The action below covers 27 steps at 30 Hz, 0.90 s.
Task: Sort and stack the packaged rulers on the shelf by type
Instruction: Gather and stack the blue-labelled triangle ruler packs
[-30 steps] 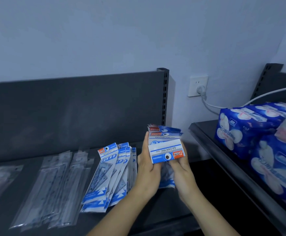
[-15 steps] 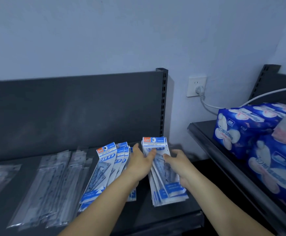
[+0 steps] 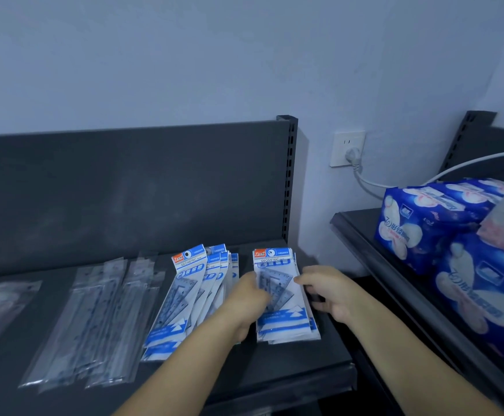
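The stack of geometric ruler packs [image 3: 285, 319] lies flat at the right end of the shelf [image 3: 274, 367]. Your left hand [image 3: 249, 298] and right hand [image 3: 331, 292] press its two sides, apart, apparently squaring it. Next, likely gather the fanned packs [image 3: 181, 301] just left onto it, edges aligned.

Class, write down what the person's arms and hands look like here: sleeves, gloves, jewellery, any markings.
The left forearm and right forearm are bare, with no sleeve in view. The left hand and right hand wear no gloves. No watch, bracelet, ring or marking shows.
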{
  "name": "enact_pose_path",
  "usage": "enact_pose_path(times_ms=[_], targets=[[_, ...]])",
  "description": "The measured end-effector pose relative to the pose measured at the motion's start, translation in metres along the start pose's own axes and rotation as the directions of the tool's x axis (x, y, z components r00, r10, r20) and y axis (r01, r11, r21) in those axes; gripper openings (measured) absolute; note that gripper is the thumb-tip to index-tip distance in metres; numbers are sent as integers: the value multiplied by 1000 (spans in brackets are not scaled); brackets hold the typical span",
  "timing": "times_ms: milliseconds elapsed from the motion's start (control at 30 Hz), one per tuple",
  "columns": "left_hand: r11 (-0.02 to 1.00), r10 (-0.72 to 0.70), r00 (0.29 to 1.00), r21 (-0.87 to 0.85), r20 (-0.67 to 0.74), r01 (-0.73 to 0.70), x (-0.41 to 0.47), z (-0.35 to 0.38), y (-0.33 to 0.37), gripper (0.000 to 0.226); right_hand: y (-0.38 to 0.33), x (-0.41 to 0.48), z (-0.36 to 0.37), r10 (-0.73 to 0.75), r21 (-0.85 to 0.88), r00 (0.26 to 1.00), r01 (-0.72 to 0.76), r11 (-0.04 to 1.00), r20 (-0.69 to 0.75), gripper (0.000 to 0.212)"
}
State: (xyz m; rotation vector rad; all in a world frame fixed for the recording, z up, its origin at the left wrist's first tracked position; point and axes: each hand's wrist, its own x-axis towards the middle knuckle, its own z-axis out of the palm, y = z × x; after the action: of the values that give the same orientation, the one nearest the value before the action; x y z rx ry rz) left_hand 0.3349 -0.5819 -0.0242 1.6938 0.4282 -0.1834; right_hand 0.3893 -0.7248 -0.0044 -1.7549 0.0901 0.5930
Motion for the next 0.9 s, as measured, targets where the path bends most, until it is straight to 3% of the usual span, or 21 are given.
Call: enact_pose_path(times_ms=[300,433,533,667,733,800,867,900], targets=[[993,84,996,81,-41,-81,-4,10,-1,40,9,-5,2,-35,1,995,35,999,93,29],[991,107,993,83,-43,-103,-11,4,3,35,4,-17,3,-64,19,996,63,998,58,14],[966,243,967,110,-69,-235,-28,-12,15,40,-2,-18,6,-140,-30,990,140,990,-30,47],[910,401,888,210,-226,-358,-36,-66,26,46,-22,-26,33,-333,-170,943,325,930,-15,53],[918,384,861,233,-333,-320,-29,-99,19,37,-28,-29,55,-327,-185,941,339,923,92,58],[930,330,864,289,-381,-227,-23,-126,3,24,-31,-30,78,-252,-144,947,283,948,202,49],[928,217,927,358,-308,-98,-19,-141,-20,36,-32,-27,98,-160,-98,952,191,977,262,20],[927,152,950,373,-272,-42,-17,-144,-31,49,-30,-21,108,-131,-93,956,160,983,263,17]])
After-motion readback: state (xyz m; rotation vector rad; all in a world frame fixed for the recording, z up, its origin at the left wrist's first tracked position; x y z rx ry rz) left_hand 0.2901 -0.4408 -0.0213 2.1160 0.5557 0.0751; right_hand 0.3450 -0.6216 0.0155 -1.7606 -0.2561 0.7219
